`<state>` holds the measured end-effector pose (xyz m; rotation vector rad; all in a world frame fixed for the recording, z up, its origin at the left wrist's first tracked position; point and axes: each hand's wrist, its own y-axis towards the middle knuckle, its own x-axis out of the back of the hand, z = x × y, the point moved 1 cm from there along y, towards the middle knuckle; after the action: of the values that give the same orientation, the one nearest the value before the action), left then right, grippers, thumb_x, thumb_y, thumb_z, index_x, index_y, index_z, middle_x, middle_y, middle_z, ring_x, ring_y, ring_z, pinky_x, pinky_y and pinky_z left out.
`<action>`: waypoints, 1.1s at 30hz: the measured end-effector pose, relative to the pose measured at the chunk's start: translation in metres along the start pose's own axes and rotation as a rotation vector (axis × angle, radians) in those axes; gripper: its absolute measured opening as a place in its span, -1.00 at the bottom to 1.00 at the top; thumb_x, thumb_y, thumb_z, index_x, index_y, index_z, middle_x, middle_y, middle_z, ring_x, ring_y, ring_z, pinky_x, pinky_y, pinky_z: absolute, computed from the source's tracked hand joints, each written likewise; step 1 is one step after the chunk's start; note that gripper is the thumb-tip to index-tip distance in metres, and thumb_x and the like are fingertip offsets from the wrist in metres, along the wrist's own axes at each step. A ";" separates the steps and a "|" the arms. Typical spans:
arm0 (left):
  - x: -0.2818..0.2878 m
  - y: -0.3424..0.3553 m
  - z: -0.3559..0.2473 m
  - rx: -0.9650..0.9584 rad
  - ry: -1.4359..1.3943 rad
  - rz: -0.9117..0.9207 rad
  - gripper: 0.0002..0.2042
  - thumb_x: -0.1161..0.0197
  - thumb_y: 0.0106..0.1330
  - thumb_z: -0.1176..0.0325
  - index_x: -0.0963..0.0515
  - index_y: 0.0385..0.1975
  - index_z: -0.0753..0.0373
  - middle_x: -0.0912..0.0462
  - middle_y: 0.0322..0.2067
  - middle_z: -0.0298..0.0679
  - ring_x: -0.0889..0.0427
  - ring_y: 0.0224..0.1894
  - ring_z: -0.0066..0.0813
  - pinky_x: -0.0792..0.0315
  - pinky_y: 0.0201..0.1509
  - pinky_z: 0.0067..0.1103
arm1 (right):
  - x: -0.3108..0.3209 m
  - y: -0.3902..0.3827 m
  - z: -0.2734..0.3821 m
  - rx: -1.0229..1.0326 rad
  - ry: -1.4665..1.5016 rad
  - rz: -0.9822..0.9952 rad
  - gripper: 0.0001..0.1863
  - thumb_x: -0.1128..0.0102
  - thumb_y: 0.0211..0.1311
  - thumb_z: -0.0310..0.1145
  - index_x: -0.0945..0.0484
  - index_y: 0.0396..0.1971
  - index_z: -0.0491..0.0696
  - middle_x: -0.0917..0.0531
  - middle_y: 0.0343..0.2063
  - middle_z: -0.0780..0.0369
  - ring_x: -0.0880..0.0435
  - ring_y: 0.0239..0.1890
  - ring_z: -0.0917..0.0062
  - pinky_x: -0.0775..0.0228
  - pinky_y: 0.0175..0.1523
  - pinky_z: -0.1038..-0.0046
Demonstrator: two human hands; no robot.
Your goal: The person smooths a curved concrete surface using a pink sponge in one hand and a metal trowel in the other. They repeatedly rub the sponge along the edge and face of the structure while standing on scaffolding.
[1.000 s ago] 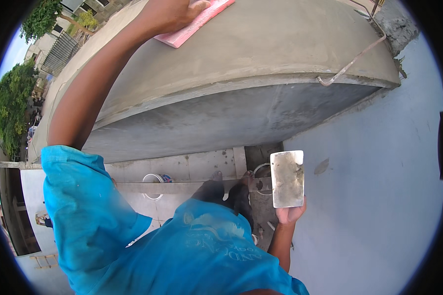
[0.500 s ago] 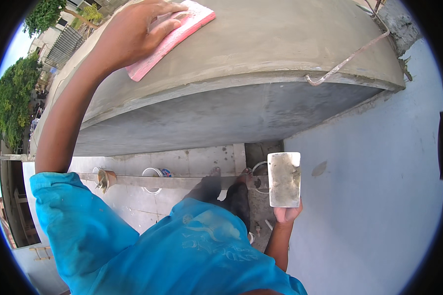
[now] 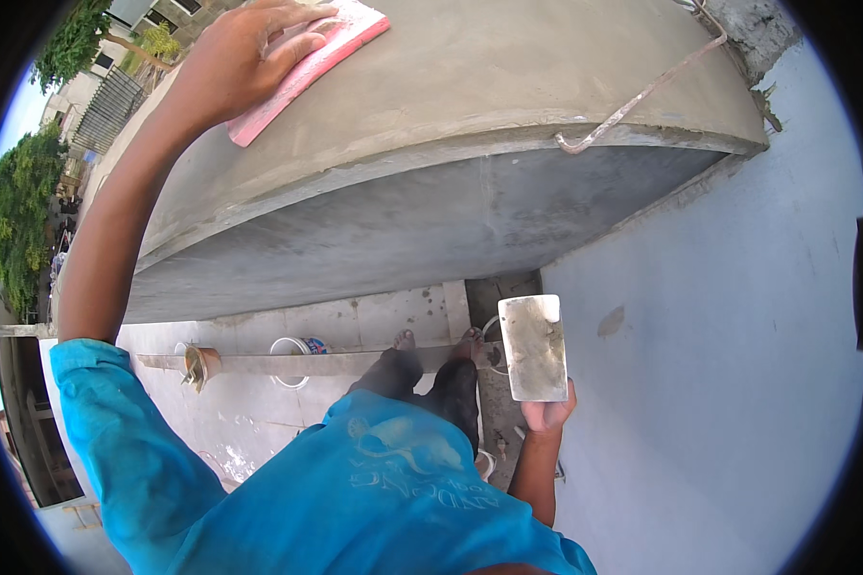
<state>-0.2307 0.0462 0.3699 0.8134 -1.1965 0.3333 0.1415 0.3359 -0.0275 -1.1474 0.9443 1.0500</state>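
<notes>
Pink sponge float (image 3: 309, 69) under left hand (image 3: 244, 59), on grey cement ledge (image 3: 508, 105).

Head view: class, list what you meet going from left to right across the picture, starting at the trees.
Trees → blue sleeve → left hand → pink float → white bucket → bare feet → steel trowel in the right hand → pale wall.

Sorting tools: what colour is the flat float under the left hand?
Pink flat float, head view.

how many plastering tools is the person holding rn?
2. A pink float under the left hand on the curved concrete ledge; a metal trowel in the right hand, lower down by the wall.
</notes>
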 end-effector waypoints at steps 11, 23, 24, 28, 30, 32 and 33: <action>0.005 -0.022 -0.023 -0.205 -0.085 -0.023 -0.70 -0.29 0.43 0.24 -0.70 0.10 0.10 -0.76 -0.11 -0.06 -0.71 -0.05 -0.17 -0.58 -0.01 -0.36 | -0.007 0.008 -0.011 -0.023 0.008 0.118 -0.35 0.07 0.47 -0.15 -0.29 0.40 -0.28 -0.47 0.33 -0.04 -0.47 0.38 0.12 -0.26 0.48 0.04; 0.010 -0.092 0.013 -0.214 -0.111 0.053 -0.70 -0.32 0.38 0.42 -0.72 0.09 0.07 -0.71 -0.01 -0.14 -0.71 -0.01 -0.22 -0.59 0.05 -0.41 | -0.005 0.010 -0.003 -0.033 0.002 0.122 -0.34 0.10 0.47 -0.14 -0.24 0.43 -0.24 -0.42 0.37 -0.04 -0.42 0.41 0.09 -0.26 0.49 0.03; 0.020 -0.125 0.034 -0.043 -0.048 0.096 -0.69 -0.32 0.37 0.40 -0.72 0.09 0.04 -0.71 0.01 -0.19 -0.72 -0.03 -0.26 -0.61 0.04 -0.40 | -0.006 0.013 -0.004 -0.045 -0.003 0.121 -0.33 0.11 0.47 -0.14 -0.24 0.44 -0.24 -0.42 0.37 -0.04 -0.42 0.41 0.09 -0.26 0.48 0.03; 0.038 -0.131 0.059 -0.052 -0.004 0.058 -0.70 -0.29 0.41 0.40 -0.70 0.12 0.05 -0.69 0.03 -0.16 -0.70 0.02 -0.22 -0.58 0.08 -0.39 | -0.015 0.023 -0.003 -0.031 -0.049 0.135 -0.34 0.11 0.44 -0.18 -0.25 0.43 -0.24 -0.44 0.35 -0.03 -0.44 0.39 0.08 -0.28 0.46 0.01; 0.021 -0.065 0.035 0.001 0.025 0.089 -0.71 -0.25 0.46 0.36 -0.70 0.13 0.05 -0.68 0.04 -0.13 -0.69 0.04 -0.19 -0.58 0.08 -0.36 | -0.021 0.026 -0.001 -0.019 -0.003 0.144 -0.35 0.12 0.42 -0.19 -0.28 0.41 -0.25 -0.46 0.34 -0.03 -0.46 0.38 0.07 -0.29 0.46 0.01; -0.003 0.012 0.006 -0.212 -0.113 -0.057 -0.74 -0.25 0.40 0.25 -0.73 0.01 0.08 -0.72 -0.14 -0.15 -0.67 -0.13 -0.07 -0.56 -0.07 -0.29 | -0.026 0.027 0.000 -0.031 -0.035 0.123 -0.35 0.13 0.40 -0.21 -0.30 0.40 -0.26 -0.47 0.33 -0.03 -0.46 0.37 0.06 -0.29 0.45 0.01; -0.014 0.038 -0.008 -0.271 -0.114 -0.083 -0.75 -0.26 0.39 0.25 -0.74 -0.01 0.06 -0.71 -0.13 -0.16 -0.68 -0.13 -0.09 -0.56 -0.07 -0.31 | -0.028 0.026 0.000 -0.049 -0.063 0.113 -0.35 0.14 0.40 -0.21 -0.31 0.39 -0.27 -0.47 0.32 -0.03 -0.46 0.37 0.07 -0.29 0.46 0.01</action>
<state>-0.2537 0.0804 0.3707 0.6494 -1.2777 0.0548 0.1093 0.3346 -0.0072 -1.1045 0.9472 1.1998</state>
